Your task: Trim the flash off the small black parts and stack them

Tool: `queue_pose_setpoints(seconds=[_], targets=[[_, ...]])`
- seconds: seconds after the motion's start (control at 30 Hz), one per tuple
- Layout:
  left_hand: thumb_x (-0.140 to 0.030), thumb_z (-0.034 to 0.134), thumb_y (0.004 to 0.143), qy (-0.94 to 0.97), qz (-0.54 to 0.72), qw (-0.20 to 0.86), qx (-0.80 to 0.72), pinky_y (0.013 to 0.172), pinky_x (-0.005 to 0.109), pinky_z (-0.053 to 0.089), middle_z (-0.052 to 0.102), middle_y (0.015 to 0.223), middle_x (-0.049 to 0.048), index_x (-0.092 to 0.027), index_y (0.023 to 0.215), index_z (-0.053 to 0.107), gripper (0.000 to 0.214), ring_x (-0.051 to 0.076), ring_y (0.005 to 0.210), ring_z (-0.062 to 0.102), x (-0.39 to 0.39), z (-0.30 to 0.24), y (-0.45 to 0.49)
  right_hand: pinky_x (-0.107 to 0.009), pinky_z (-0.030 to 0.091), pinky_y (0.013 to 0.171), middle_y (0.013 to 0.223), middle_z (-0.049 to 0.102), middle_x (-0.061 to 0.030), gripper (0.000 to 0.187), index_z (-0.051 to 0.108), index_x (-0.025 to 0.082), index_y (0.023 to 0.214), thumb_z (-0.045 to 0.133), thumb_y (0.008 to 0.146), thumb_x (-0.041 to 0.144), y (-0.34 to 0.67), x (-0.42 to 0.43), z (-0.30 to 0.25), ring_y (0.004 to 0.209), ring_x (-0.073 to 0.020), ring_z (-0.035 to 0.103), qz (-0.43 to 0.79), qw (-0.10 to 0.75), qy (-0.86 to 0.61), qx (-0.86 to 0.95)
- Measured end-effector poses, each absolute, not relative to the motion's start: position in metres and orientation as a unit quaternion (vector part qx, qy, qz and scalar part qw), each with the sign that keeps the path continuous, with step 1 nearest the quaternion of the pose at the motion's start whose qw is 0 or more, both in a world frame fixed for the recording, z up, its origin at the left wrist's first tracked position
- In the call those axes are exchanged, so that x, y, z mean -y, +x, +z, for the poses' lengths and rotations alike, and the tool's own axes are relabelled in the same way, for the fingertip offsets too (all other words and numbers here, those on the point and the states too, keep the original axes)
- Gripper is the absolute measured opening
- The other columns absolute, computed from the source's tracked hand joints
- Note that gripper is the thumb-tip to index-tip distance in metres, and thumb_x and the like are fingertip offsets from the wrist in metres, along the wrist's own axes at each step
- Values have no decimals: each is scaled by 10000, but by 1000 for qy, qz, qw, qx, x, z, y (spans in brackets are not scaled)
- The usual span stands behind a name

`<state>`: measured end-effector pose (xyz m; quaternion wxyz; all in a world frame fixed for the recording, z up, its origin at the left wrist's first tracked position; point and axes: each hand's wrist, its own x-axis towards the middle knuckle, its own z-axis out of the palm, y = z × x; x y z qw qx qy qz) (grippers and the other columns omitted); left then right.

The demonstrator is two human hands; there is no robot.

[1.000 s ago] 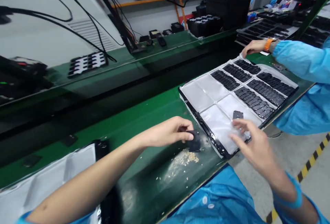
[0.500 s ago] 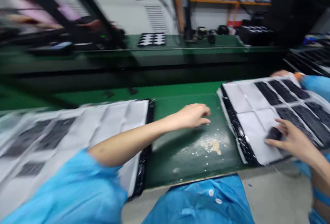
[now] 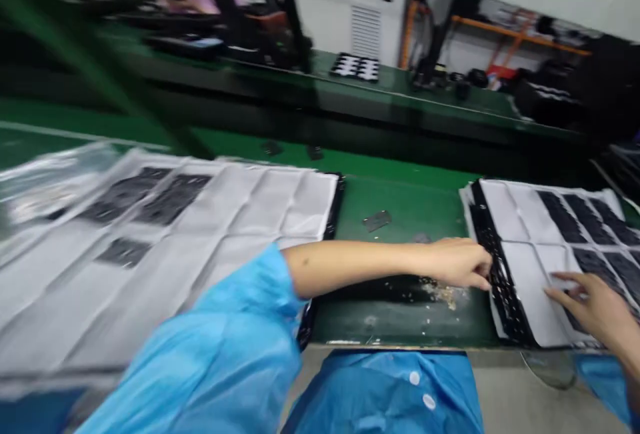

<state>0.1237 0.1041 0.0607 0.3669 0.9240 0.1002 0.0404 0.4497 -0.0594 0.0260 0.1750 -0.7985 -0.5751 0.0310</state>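
The left forearm [image 3: 360, 262] bars the bench [image 3: 400, 194] between left tray [image 3: 310, 211] and right tray [image 3: 503, 211], with room behind.

A flat piece [image 3: 376, 221] lies between left tray [image 3: 250, 189] and right tray [image 3: 520, 273].

Your curled left hand [image 3: 463, 262] hides whatever may lie inside its fingers, and you cannot tell whether it touches the right tray [image 3: 517, 287]. Your right hand [image 3: 595, 307] is blurred, its grip unclear, and its forearm runs off the right edge, as does that tray. Your left sleeve [image 3: 225, 334] covers part of the left tray [image 3: 307, 211], whose black pieces [image 3: 175, 197] are too smeared for you to count.
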Motion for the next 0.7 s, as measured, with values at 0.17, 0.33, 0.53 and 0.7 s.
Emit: queue_pose_setpoints(seconds=[0.17, 0.33, 0.53, 0.7], targets=[[-294, 775, 954, 918, 20, 375, -129, 767, 303, 494, 817, 998, 77, -180, 967, 767, 114, 242, 930, 746, -114, 52, 104, -478, 585, 768, 826, 771, -137, 380, 790, 202, 953, 633, 799, 513, 442, 59, 38, 706, -320, 736, 48, 156, -821, 548], [-271, 733, 977, 909, 1, 393, -142, 789, 295, 507, 819, 982, 78, -169, 995, 776, 112, 231, 913, 752, -112, 53, 101, -430, 580, 782, 844, 756, -106, 377, 797, 175, 1050, 701, 800, 440, 452, 89, 48, 763, -296, 729, 33, 154, -842, 516], [-270, 740, 969, 910, -25, 391, -134, 784, 284, 501, 813, 967, 74, -169, 1009, 777, 115, 224, 897, 744, -115, 54, 103, -385, 580, 749, 904, 734, -64, 410, 798, 209, 1026, 843, 647, 358, 449, 98, 41, 762, -258, 704, 62, 149, -826, 540], [-253, 748, 958, 908, -8, 402, -118, 806, 293, 496, 807, 971, 74, -171, 969, 764, 84, 231, 911, 736, -113, 57, 112, -398, 548, 673, 741, 682, -66, 279, 744, 222, 771, 812, 755, 492, 443, 106, 68, 671, -263, 666, 38, 164, -819, 549]])
